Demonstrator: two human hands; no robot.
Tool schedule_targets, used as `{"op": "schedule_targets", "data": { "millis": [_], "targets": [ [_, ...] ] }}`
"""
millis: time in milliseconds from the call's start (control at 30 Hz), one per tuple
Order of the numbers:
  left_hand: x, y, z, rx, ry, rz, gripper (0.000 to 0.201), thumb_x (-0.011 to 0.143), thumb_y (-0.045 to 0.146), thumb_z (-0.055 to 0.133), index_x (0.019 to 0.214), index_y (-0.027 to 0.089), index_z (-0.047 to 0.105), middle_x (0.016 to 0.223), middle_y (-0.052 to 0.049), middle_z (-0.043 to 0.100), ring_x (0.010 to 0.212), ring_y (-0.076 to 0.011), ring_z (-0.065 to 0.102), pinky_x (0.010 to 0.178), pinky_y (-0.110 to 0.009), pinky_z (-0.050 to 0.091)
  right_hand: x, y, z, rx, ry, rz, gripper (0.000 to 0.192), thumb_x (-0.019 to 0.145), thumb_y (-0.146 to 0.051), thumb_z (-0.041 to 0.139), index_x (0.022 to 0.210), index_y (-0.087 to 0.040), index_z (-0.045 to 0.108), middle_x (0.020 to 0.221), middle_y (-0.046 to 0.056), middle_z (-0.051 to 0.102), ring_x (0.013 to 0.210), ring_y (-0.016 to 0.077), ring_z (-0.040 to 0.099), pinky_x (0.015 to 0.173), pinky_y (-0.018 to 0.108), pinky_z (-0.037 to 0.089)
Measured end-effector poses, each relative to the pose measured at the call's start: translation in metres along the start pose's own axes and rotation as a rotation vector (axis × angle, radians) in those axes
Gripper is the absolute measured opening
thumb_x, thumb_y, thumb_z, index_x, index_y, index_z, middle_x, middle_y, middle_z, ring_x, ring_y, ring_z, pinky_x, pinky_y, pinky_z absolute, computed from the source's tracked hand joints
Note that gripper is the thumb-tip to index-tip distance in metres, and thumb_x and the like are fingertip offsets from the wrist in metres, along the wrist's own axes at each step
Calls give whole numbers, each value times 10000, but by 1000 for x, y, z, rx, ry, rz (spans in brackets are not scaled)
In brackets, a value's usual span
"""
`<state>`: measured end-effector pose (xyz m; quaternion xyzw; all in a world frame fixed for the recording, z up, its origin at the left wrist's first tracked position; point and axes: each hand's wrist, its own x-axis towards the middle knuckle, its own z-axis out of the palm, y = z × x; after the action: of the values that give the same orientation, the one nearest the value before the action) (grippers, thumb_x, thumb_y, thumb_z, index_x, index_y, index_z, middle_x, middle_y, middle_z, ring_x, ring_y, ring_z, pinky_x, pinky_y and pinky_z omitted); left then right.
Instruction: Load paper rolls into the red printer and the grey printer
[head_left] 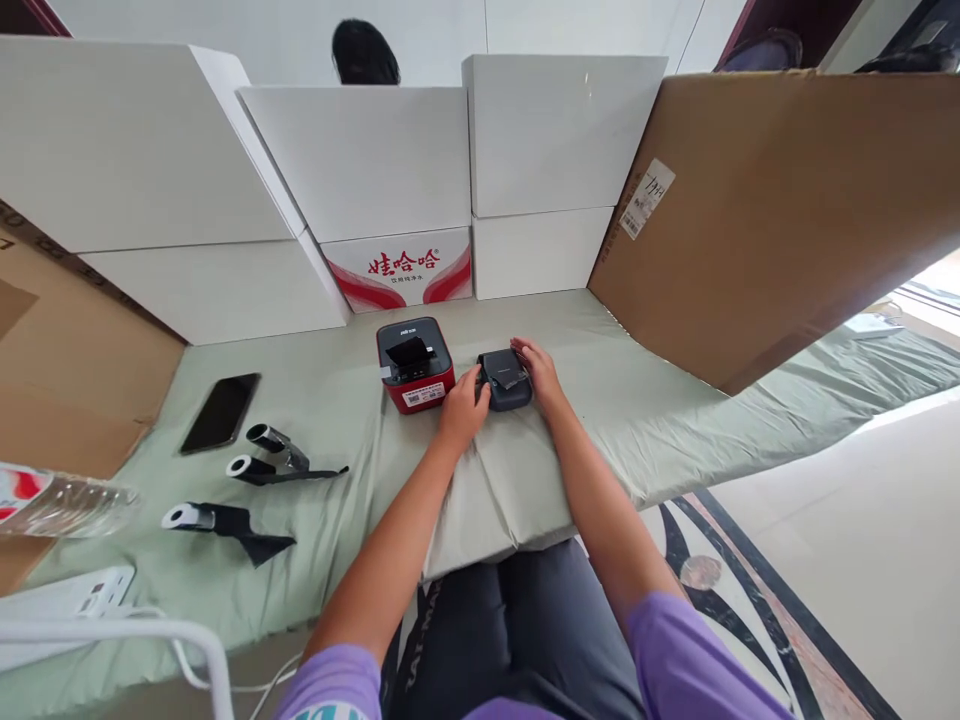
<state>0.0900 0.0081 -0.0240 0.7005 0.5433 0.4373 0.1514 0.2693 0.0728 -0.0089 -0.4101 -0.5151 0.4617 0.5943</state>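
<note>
Head view: a small dark printer (505, 379) on the green-covered tabletop (660, 420) is steadied, left hand (463, 404) and right hand (537, 368) clamped on its sides, beside a red printer (415, 364).

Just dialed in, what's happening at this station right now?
A seated person has both hands on a small dark printer lying on the green cloth: the left hand at its left edge, the right hand at its right. A red printer stands just to its left. Farther left lie a phone and three black label rolls.
</note>
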Motion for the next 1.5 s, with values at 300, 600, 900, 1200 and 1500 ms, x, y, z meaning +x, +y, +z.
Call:
{"op": "schedule_targets", "data": {
  "millis": [300,600,900,1200,1500],
  "targets": [
    [-11,3,1,-212,73,-177,409,918,182,628,1326,163,642,1234,-157,764,1047,-267,773,900,-392,637,0,18,6,-46,93,72,551,859,-521,555,1267,-161,650,1440,149,653,1364,218,603,1214,394,400],
    [-7,17,-55,61,460,280,252,889,216,627,1120,215,727,1206,-113,746,1200,-284,661,1147,-473,429,2,21,4,-14,131,103,600,823,-602,588,1247,-181,639,1442,161,641,1347,252,615,1189,431,429],
    [19,-59,-128,-645,528,-542,451,738,237,623,1189,229,623,1306,-84,643,1301,-259,583,1093,-397,469,2,22,6,-12,169,97,603,811,-636,601,1216,-191,636,1366,146,680,1292,253,643,1187,432,431],
    [40,-81,-106,-762,608,-589,435,699,182,660,1129,223,610,1151,-59,694,1021,-178,666,908,-301,539,0,14,5,-56,175,111,541,840,-589,577,1227,-213,621,1360,119,663,1199,237,668,1126,416,470],
    [27,-78,-86,-858,690,-595,388,753,299,623,1120,171,623,1016,-49,677,912,-156,656,848,-276,527,-29,-44,13,-225,249,-184,385,908,-490,494,1103,-207,667,1202,120,731,1102,239,681,1018,421,518]
  ]
}}
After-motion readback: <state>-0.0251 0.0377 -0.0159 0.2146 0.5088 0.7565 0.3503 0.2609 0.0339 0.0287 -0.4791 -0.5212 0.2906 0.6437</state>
